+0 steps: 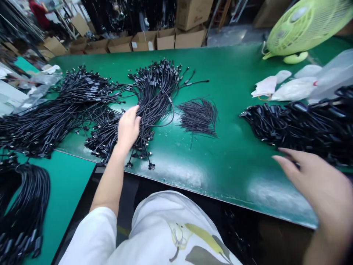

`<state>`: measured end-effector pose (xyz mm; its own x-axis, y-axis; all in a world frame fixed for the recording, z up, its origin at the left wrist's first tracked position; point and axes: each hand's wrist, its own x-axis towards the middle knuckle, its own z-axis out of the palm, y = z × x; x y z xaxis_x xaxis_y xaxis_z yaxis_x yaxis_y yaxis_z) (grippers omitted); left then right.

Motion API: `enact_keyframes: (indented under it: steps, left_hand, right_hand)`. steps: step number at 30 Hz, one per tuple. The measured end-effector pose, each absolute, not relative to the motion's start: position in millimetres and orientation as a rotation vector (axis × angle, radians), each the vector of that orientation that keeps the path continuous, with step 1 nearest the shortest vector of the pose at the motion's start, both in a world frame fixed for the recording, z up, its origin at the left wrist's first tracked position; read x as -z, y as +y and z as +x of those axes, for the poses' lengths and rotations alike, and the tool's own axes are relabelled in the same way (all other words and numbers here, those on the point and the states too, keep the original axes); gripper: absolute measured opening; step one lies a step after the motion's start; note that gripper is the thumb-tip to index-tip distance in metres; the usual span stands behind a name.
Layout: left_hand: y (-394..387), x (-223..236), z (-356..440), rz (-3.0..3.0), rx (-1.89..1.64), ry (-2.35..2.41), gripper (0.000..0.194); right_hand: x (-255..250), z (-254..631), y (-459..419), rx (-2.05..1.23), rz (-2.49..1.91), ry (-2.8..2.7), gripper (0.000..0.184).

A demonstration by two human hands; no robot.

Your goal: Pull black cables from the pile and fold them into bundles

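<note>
My left hand (128, 127) is over the middle pile of black cables (154, 92), its fingers curled down onto the strands; how many it grips cannot be made out. The cables carry small connectors at their ends and grey sleeves. To the right of this pile lies a small heap of thin black ties (199, 117). My right hand (311, 176), blurred, hovers at the near edge of a stack of bundled black cables (289, 123). Its thumb and forefinger are apart, with nothing visible between them.
Another cable pile (55, 114) spreads over the green table (228, 84) on the left. More cables (33, 191) hang looped on a lower green surface. A green fan (306, 27) and plastic bags (298, 88) stand at the back right. Cardboard boxes (145, 39) line the far edge.
</note>
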<state>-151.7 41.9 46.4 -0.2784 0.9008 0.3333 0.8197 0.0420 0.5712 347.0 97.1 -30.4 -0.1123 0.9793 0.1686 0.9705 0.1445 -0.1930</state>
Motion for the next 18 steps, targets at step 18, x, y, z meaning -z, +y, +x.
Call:
enact_keyframes:
  steps: [18]
  left_hand:
    - [-48.7, -105.8, -125.7, 1.886, -0.85, 1.799, 0.024]
  right_hand:
    - [-95.5, 42.4, 183.3, -0.016, -1.097, -2.329, 0.028]
